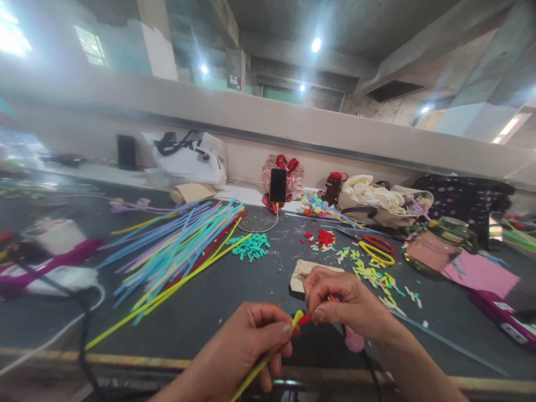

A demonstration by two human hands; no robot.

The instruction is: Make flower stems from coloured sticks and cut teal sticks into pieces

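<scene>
My left hand [251,346] is closed on a yellow pipe cleaner [260,368], which slants down toward the table's front edge. Its bent tip shows above my thumb. My right hand [339,298] pinches a small red piece [305,319] against that tip. Below my right hand is a pink rounded object [354,339], partly hidden. Behind it lies a beige-topped block [298,276]. Farther back are piles of short cut bits, teal [251,247], red [325,239] and yellow-green [372,273].
Long coloured pipe cleaners [176,251] spread across the left. Scissors [377,248] with red and yellow handles lie to the right, near a jar [435,245] and pink paper [481,272]. A phone [278,185] stands at the back, its white cable [268,229] crossing the table.
</scene>
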